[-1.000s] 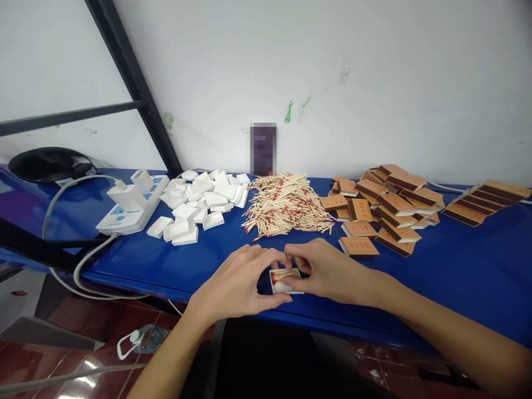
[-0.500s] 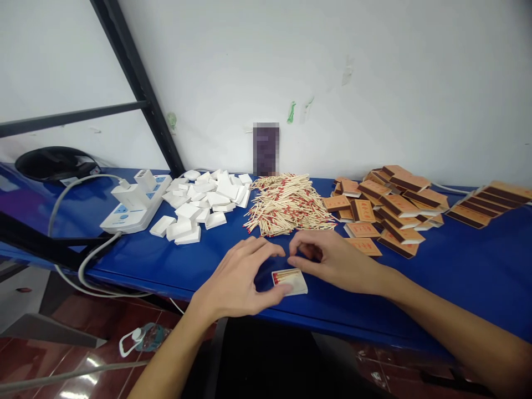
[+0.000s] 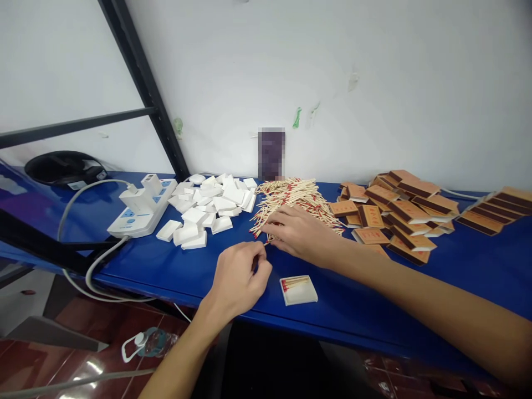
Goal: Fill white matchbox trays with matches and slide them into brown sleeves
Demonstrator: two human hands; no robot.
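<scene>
My left hand (image 3: 241, 275) is closed above the blue table near its front edge, fingers curled to the thumb. What lies inside it is hidden. My right hand (image 3: 300, 235) reaches over the front of a heap of red-tipped matches (image 3: 297, 191), its fingers bent down to the left. By its thumb and fingertips a single match (image 3: 267, 243) shows, close to the left hand's knuckles. Just in front of both hands, an open white matchbox tray (image 3: 306, 293) lies untouched, with several matches along its far side.
White matchbox trays (image 3: 226, 201) are piled left of the heap. Orange matchbox sleeves (image 3: 409, 210) are piled on the right. A power strip (image 3: 139, 219) with chargers and cables lies beside a black metal frame (image 3: 145, 88). A bottle (image 3: 155, 342) is on the floor.
My right hand has moved forward from the tray onto the match heap. My left hand has let go of the tray, shifted left and curled closed. The view has shifted slightly.
</scene>
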